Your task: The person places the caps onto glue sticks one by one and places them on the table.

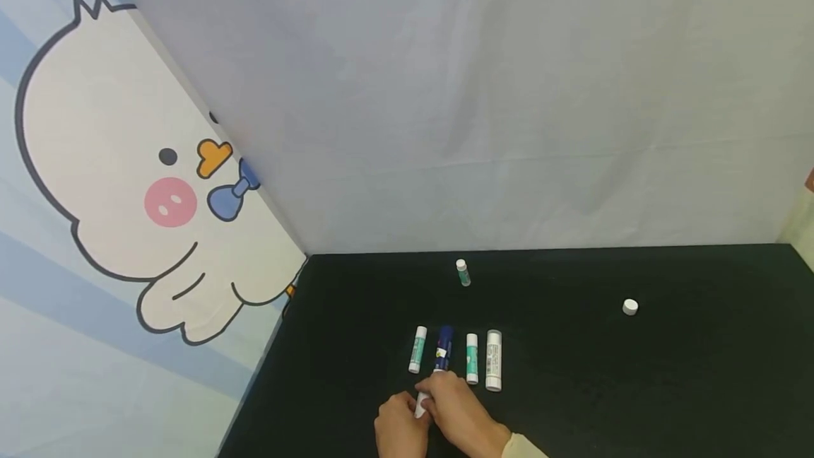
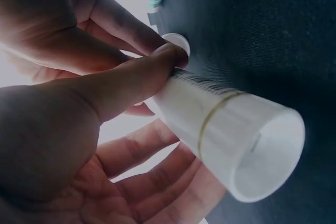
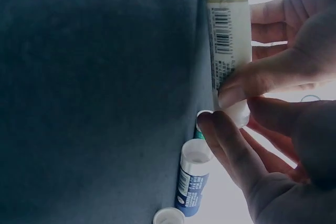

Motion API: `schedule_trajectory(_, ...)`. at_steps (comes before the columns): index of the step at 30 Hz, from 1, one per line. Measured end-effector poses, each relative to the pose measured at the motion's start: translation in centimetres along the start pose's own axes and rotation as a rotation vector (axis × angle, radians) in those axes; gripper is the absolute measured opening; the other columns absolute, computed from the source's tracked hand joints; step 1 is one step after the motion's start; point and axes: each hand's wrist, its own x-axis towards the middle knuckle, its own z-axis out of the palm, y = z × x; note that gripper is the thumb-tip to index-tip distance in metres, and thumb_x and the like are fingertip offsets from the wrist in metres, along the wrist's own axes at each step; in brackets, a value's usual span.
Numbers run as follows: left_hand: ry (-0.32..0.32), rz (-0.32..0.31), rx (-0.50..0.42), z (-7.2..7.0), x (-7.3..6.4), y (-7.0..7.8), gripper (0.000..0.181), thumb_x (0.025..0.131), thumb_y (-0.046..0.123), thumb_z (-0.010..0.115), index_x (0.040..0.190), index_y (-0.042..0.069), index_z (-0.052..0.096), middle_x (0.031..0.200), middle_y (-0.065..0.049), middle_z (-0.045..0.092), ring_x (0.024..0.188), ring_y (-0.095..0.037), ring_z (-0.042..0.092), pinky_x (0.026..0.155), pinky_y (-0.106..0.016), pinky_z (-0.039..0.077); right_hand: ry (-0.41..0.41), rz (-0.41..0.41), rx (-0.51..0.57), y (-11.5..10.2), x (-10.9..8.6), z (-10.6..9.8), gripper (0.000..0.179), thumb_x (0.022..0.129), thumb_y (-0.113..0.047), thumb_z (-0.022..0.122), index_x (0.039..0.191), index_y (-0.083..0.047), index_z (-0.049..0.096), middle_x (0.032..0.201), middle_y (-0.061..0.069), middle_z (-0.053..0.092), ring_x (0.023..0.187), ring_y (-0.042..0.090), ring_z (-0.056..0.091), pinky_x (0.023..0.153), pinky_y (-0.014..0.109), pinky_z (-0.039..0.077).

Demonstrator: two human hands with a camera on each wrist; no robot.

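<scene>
A white glue stick (image 1: 420,407) with a barcode label (image 3: 222,31) is held between both hands, above the front of the black table. My left hand (image 1: 402,426) grips its body, thumb on one side and fingers on the other, as the left wrist view shows. At the far end, the right hand (image 1: 458,407) pinches the tube with thumb and fingertips, which hide that end. In the left wrist view the near end of the glue stick (image 2: 210,114) shows a hollow white base. Just beyond the right hand stands a blue glue stick (image 1: 444,347).
A small green-labelled glue stick (image 1: 417,350) is left of the blue one; another green one (image 1: 472,359) and a larger white one (image 1: 493,360) are right. Farther back stands a small green glue stick (image 1: 463,273). A white cap (image 1: 630,307) lies at right on the table (image 1: 699,373).
</scene>
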Motion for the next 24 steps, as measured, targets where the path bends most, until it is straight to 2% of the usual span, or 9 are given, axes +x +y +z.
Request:
schedule_trajectory(4, -0.022, 0.003, 0.027, 1.8, 1.0, -1.5, 0.031, 0.074, 0.012, 0.088, 0.065, 0.011, 0.059, 0.068, -0.006, 0.066, 0.067, -0.031, 0.069, 0.06, -0.049, 0.051, -0.001, -0.036, -0.047, 0.2, -0.1, 0.2, 0.019, 0.081, 0.008, 0.076, 0.098, 0.001, 0.079, 0.092, 0.007, 0.076, 0.088, 0.017, 0.071, 0.075, 0.032, 0.058)
schedule_trajectory(7, -0.056, -0.026, 0.046, 3.3, 1.9, -2.7, 0.028, 0.075, 0.012, 0.088, 0.066, 0.011, 0.061, 0.071, -0.007, 0.068, 0.071, -0.033, 0.071, 0.063, -0.05, 0.053, -0.001, -0.059, -0.073, 0.4, -0.1, 0.3, 0.019, 0.081, 0.007, 0.077, 0.098, 0.0, 0.079, 0.092, 0.007, 0.077, 0.088, 0.017, 0.072, 0.074, 0.032, 0.058)
schedule_trajectory(12, -0.038, -0.004, 0.063, 5.0, 2.8, -4.0, 0.029, 0.072, 0.012, 0.088, 0.062, 0.012, 0.061, 0.067, -0.007, 0.069, 0.068, -0.033, 0.072, 0.061, -0.051, 0.054, -0.001, -0.052, -0.067, 0.6, 0.1, 0.4, 0.019, 0.082, 0.008, 0.076, 0.098, -0.001, 0.079, 0.092, 0.007, 0.077, 0.087, 0.017, 0.072, 0.073, 0.031, 0.058)
schedule_trajectory(15, -0.034, -0.003, 0.072, 4.4, 2.5, -3.3, 0.03, 0.073, 0.011, 0.087, 0.061, 0.012, 0.06, 0.066, -0.008, 0.068, 0.068, -0.034, 0.072, 0.061, -0.051, 0.054, -0.018, -0.034, -0.064, 0.7, 0.2, 0.5, 0.02, 0.082, 0.009, 0.076, 0.099, 0.0, 0.079, 0.093, 0.008, 0.077, 0.088, 0.017, 0.073, 0.074, 0.032, 0.059)
schedule_trajectory(21, -0.012, -0.013, 0.075, 1.5, 0.6, 0.0, 0.027, 0.075, 0.008, 0.087, 0.067, 0.006, 0.062, 0.074, -0.013, 0.068, 0.076, -0.039, 0.073, 0.069, -0.054, 0.056, -0.01, -0.044, -0.078, 0.9, 0.0, 0.6, 0.022, 0.081, 0.008, 0.076, 0.101, -0.001, 0.079, 0.093, 0.007, 0.076, 0.087, 0.017, 0.071, 0.074, 0.031, 0.057)
schedule_trajectory(24, -0.003, -0.029, 0.085, 1.1, 0.1, 0.7, 0.028, 0.077, 0.009, 0.088, 0.071, 0.004, 0.062, 0.076, -0.013, 0.065, 0.079, -0.04, 0.072, 0.072, -0.055, 0.057, 0.005, -0.063, -0.069, 1.1, -0.3, 0.6, 0.025, 0.081, 0.009, 0.075, 0.103, -0.001, 0.078, 0.092, 0.007, 0.075, 0.085, 0.016, 0.069, 0.072, 0.03, 0.056)
